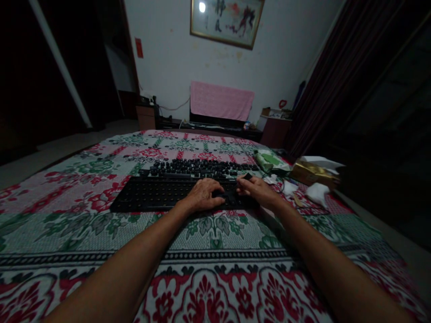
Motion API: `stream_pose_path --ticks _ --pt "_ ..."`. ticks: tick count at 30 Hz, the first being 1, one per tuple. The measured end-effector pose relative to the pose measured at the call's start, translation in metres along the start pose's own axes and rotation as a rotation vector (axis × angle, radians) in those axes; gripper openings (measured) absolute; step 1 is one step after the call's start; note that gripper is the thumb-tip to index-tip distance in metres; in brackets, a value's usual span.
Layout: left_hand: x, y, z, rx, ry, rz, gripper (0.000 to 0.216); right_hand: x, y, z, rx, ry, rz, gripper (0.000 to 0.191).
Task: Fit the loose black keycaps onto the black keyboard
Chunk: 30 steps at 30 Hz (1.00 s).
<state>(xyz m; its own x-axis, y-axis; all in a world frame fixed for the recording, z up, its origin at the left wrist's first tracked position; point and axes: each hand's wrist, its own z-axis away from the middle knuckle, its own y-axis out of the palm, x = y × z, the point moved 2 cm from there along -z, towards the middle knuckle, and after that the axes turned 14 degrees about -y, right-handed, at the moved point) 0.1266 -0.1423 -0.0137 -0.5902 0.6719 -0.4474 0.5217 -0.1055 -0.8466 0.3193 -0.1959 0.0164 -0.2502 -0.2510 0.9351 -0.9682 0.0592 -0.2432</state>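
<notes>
A black keyboard [151,194] with its keycaps off lies across the patterned cloth, rows of small yellowish key stems showing. My left hand [204,195] rests on its right half, thumb and fingers apart. Over the right end of the keyboard, my right hand [257,190] is closed in a pinch. A small black piece [247,176] sticks up from its fingers; what kind of thing it is I cannot make out. Just behind the keyboard, many loose black keycaps [202,167] lie in a long band.
To the right are a green-and-white packet [269,160], a gold tissue box [311,174] and crumpled white tissues [317,194]. The flowered cloth [215,242] covers the whole table. Beyond it, a pink towel [220,99] hangs over a dark screen by the wall.
</notes>
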Motion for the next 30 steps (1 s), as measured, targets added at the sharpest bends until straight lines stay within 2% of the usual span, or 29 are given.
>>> stream_pose_path --ticks 4,9,21,27,30 --pt "0.0 -0.001 -0.001 0.009 -0.002 -0.027 0.03 0.006 -0.005 0.01 0.141 -0.009 -0.063 0.026" --pt "-0.002 -0.002 -0.001 0.006 -0.005 -0.03 0.028 0.012 -0.01 0.011 0.323 -0.052 0.031 0.025" --pt "-0.005 -0.004 -0.001 -0.01 0.018 -0.03 0.026 0.018 -0.009 0.009 0.465 -0.141 0.184 0.025" --pt "-0.002 -0.003 0.0 -0.005 0.018 -0.036 0.028 0.022 -0.008 0.005 0.577 -0.238 0.281 0.026" --pt "-0.002 -0.003 0.0 0.001 0.024 -0.039 0.029 0.025 -0.007 0.005 0.597 -0.225 0.314 0.027"
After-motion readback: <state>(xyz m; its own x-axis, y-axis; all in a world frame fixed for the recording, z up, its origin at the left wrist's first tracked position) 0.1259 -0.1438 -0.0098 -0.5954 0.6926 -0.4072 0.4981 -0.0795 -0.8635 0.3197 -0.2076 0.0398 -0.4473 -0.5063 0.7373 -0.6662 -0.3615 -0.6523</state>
